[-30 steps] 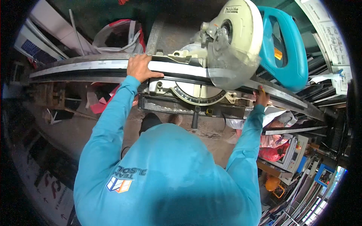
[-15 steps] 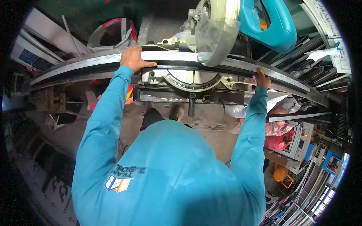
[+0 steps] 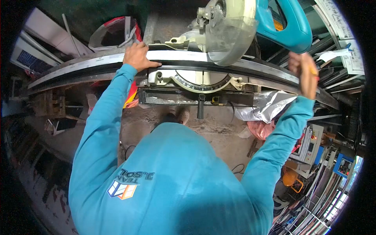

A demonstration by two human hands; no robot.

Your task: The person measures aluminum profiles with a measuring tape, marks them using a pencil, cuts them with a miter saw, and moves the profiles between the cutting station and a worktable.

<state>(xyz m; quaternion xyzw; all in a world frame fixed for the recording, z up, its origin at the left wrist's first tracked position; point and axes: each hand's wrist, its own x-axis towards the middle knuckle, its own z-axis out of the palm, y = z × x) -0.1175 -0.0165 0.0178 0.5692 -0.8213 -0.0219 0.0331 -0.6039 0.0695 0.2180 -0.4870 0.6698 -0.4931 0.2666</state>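
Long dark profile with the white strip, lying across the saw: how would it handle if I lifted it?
The long profile would probably flex a little, being so slender. Reaching well past both sides of the saw, it would likely tip or swing if lifted off-centre. Its flat faces suggest it won't roll.

Single view: head-worn camera above blue shirt (image 3: 168, 176), looking forward and steeply down. Shirt nearest lens; left fingers (image 3: 131, 50) and right fingers (image 3: 295, 59) farther off, higher in frame. Wide, round-edged view takes in saw (image 3: 231, 37) beyond and between fingers, floor (image 3: 219, 147) below them.
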